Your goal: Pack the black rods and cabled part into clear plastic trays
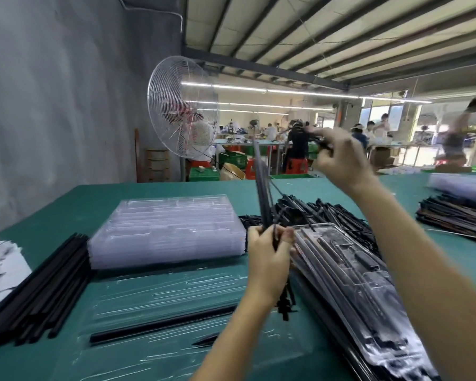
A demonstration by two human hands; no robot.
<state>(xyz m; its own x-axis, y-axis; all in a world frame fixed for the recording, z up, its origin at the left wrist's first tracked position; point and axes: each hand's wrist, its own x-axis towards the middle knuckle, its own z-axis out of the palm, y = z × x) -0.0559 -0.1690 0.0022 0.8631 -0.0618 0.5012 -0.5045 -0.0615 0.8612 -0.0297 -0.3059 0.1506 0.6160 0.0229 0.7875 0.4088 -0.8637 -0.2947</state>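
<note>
1. We take the tall stack of empty clear plastic trays [165, 232] on the green table cover [116, 191] as our landmark.
2. Just right of that stack we see the left hand [268, 259], its fingers curled tight round a bundle of thin black rods [262, 193]. The bundle stands nearly upright, its top well above the stack and its lower ends hanging below the hand.
3. Up and to the right of the stack, the right hand [338, 158] is raised in the air. Its thumb and fingertips pinch a black cabled part [321, 143]; blur keeps us from telling how each finger lies.
4. In front of the stack, a single open clear plastic tray [149, 298] lies flat on the table cover with one long black rod [162, 324] in it.
5. Left of the stack, a loose pile of long black rods [39, 287] lies just beside its near left corner.
6. Right of the stack, past the left hand, we find a slanting stack of filled clear trays [355, 279] holding black parts.
7. Behind and right of the stack lies a heap of black cabled pieces [327, 210].
8. Beyond the stack, past the table's far edge, stands a white wire-caged fan [182, 108].
</note>
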